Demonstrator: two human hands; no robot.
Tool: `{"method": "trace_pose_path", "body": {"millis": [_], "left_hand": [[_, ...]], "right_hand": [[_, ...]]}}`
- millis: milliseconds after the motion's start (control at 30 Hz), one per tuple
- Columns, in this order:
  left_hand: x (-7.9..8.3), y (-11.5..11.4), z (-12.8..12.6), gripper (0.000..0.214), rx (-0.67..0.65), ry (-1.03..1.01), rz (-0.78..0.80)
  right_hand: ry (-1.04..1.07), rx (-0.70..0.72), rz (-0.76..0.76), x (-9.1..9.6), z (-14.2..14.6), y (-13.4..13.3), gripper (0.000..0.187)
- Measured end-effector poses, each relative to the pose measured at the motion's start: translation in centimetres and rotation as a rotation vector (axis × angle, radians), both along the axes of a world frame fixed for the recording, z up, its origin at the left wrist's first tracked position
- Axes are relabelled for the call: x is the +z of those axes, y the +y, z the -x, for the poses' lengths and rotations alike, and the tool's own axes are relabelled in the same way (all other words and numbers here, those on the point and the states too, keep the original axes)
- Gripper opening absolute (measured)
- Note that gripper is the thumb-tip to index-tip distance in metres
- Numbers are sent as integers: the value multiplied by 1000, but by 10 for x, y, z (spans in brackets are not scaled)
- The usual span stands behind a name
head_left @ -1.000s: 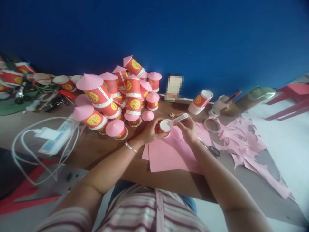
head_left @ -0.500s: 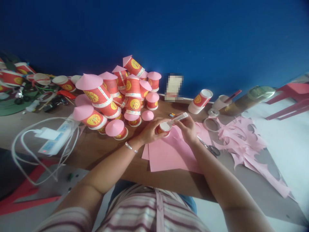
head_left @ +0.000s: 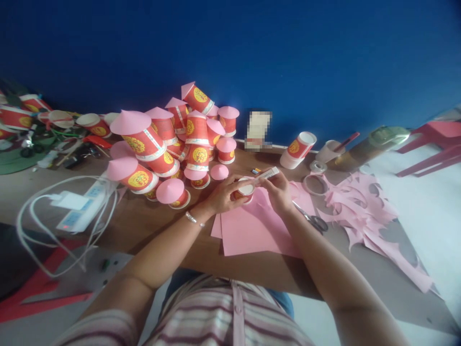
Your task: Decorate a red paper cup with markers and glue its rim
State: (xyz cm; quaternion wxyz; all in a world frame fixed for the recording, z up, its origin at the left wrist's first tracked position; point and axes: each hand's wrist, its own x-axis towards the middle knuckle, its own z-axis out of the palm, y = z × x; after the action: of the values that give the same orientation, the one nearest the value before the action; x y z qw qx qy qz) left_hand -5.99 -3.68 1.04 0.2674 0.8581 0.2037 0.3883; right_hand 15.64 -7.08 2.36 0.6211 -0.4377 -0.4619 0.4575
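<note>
A small red paper cup point(head_left: 246, 189) with a white end facing up stands over the pink paper sheets point(head_left: 248, 233). My left hand point(head_left: 224, 196) curls round its left side, with a finger reaching across the top towards a tube nozzle. Pinched in my right hand point(head_left: 276, 190) is a white tube point(head_left: 268, 174) that looks like glue, tilted with its nozzle at the cup's upper right rim. Whether the nozzle touches the cup or the finger I cannot tell. Scissors point(head_left: 313, 218) lie right of my right wrist.
Several red cups with pink cone tops point(head_left: 198, 157) are piled at left. A power strip point(head_left: 81, 204) with a coiled white cable lies nearer. Tape rolls point(head_left: 316, 184), stacked cups point(head_left: 298, 150), a jar point(head_left: 370, 146) and pink paper scraps point(head_left: 363, 206) are at right.
A finger of my left hand has stretched across the cup's top towards the nozzle. The tube has shifted slightly, and the view has moved a little.
</note>
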Motion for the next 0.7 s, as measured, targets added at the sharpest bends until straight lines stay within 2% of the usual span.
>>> {"method": "trace_pose_path", "body": {"millis": [367, 700], "left_hand": [[-1, 1, 1, 63, -2, -13, -8], [3, 1, 2, 56, 12, 18, -44]], "right_hand": [[27, 6, 16, 1, 1, 0, 34], [10, 3, 30, -1, 0, 0, 36]]}}
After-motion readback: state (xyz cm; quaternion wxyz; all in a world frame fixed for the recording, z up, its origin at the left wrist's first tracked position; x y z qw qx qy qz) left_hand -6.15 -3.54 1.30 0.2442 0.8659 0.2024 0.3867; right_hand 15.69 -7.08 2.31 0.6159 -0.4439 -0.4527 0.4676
